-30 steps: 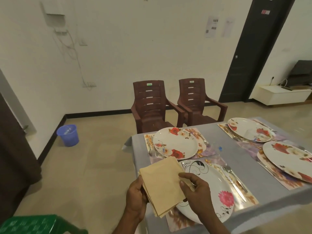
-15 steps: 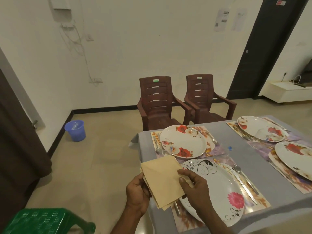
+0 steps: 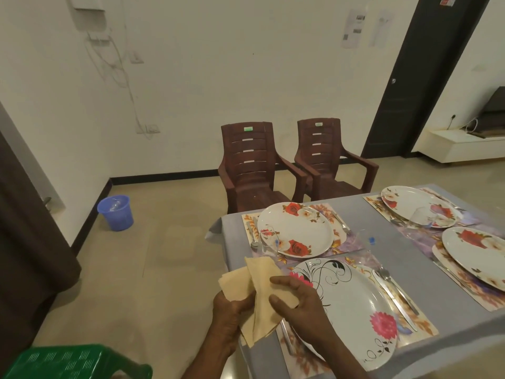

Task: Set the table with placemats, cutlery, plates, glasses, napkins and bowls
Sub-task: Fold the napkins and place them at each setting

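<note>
Head view: both hands hold beige napkins (image 3: 258, 294) above the near left corner of the tabletop (image 3: 355, 214). The left hand (image 3: 229, 315) has its grip closed round the lower part of the bundle, fingers curled about the cloth. The right hand (image 3: 297, 305) pinches one napkin between thumb and fingers, its grip narrow on the fabric. The napkins hang partly over the left rim of the near plate (image 3: 352, 310) and partly off the tabletop edge; the cloth's upper ends splay apart.

The near plate, white with black scrolls and a pink flower, lies on a placemat (image 3: 415, 326) at the near edge. A knife (image 3: 393, 299) and a spoon (image 3: 389, 280) lie just beside the plate's right rim, on the same placemat. Cutlery at its left rim is mostly hidden by the hands.

A second plate (image 3: 296, 231), with red roses, sits on its own mat toward the far left corner, with a glass (image 3: 269, 243) at its left rim. Two more flowered plates, a far plate (image 3: 415, 209) and a right plate (image 3: 478, 255), lie along the right edge, the latter cut by the frame.

Off the tabletop: two brown chairs (image 3: 297, 162) beyond the far edge, a blue bucket (image 3: 116, 212) on the floor by the wall, a green stool (image 3: 73, 362) at lower left.
</note>
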